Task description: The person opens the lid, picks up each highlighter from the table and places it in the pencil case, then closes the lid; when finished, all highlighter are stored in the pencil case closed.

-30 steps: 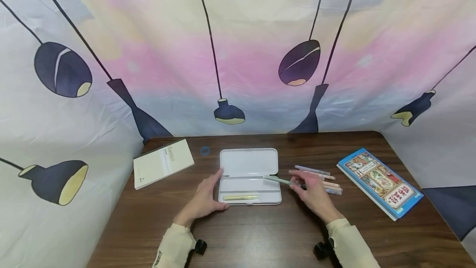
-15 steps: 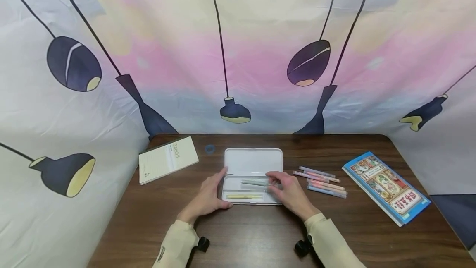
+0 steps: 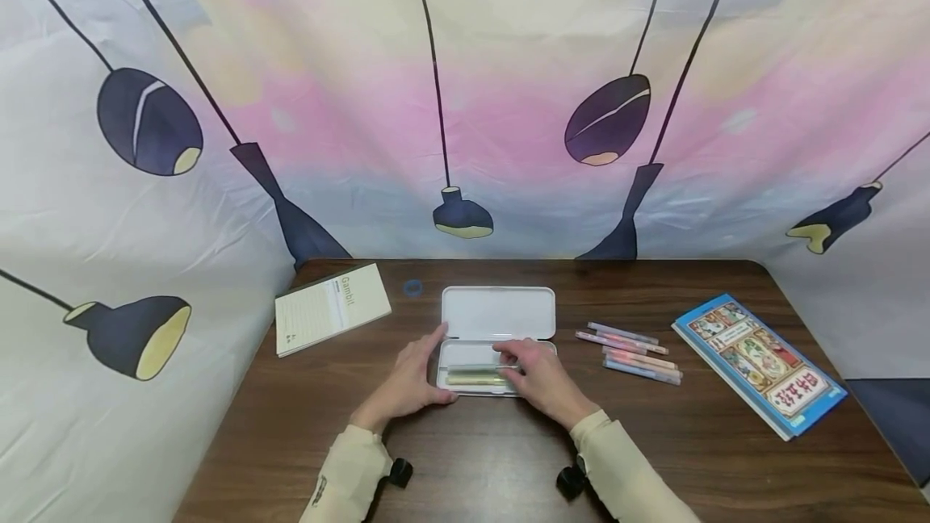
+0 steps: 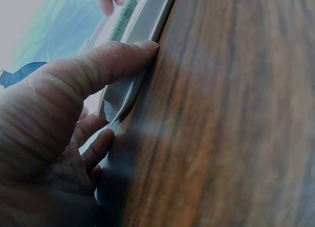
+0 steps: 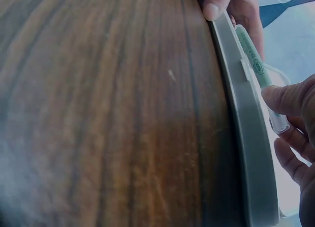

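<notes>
A white pencil case (image 3: 498,313) lies unfolded on the table, its lid flipped back. My left hand (image 3: 409,380) holds the case at its left end, thumb on the front rim and other fingers around the left side. Above the front compartment, my right hand (image 3: 543,378) pinches a green pen (image 5: 253,57) near its clear-tipped end, thumb against fingers. That pen lies lengthwise along the case; whether it touches the bottom I cannot tell. Beside it in the front compartment rests a yellow pen (image 3: 471,379), its right part hidden by my right hand.
Several pastel pens (image 3: 632,343) lie in a loose group right of the case. Farther right is a blue illustrated book (image 3: 759,366). A cream notebook (image 3: 333,309) sits at back left, and a small blue ring (image 3: 412,288) lies between it and the case.
My right hand has carried the green pen leftward from beside the pen group into the case, then forward to the yellow pen. My left hand keeps its hold on the case.
</notes>
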Motion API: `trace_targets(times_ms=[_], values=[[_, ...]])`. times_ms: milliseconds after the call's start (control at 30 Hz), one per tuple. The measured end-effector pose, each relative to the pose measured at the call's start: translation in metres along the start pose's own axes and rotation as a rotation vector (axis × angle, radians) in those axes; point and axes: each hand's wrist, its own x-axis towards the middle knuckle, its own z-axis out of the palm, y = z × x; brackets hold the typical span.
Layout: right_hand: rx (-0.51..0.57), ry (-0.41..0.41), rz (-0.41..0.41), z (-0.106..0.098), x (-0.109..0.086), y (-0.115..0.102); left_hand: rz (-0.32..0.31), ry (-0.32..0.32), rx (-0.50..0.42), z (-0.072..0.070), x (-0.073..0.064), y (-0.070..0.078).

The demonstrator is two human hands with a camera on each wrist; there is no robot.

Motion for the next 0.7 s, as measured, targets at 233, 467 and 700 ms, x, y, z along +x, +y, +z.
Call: trace_targets(times_ms=[233,467,700], values=[[-0.026,-0.026,0.016,0.0050,-0.0016,-0.0017,0.002,-0.004,0.006,-0.0010,-0.0005,0.0012],[-0.049,0.000,0.000,0.0077,-0.0022,-0.0021,-0.007,-0.002,-0.005,-0.0017,-0.0022,0.0025],[-0.038,-0.006,0.022,0.0058,-0.0026,-0.0037,-0.009,-0.003,-0.010,-0.0017,-0.0024,0.0033]])
